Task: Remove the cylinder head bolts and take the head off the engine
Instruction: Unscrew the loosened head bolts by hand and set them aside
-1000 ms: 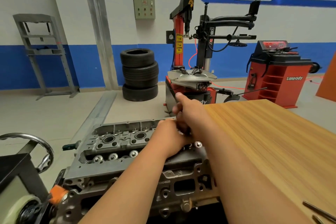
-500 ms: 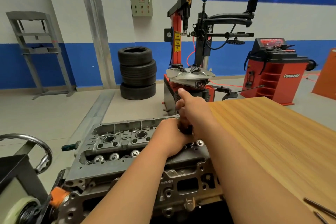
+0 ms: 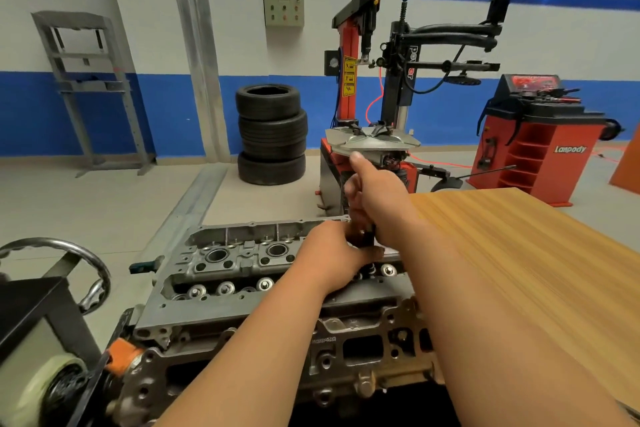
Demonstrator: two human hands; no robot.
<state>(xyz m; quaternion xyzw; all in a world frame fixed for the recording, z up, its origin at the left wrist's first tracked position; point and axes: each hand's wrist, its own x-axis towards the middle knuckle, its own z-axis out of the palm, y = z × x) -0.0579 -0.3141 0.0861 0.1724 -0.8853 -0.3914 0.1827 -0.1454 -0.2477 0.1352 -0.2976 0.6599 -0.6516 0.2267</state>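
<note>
Item: grey cast-aluminium cylinder head (image 3: 242,260), crosswise before us, long axis left-right. Dark upright tool (image 3: 364,235) at its right end, beside wooden counter (image 3: 519,270). Our left hand (image 3: 332,253) grips tool low; our right hand (image 3: 381,204) wraps it above, one finger straight. We judge bolt hidden directly below fingers.
</note>
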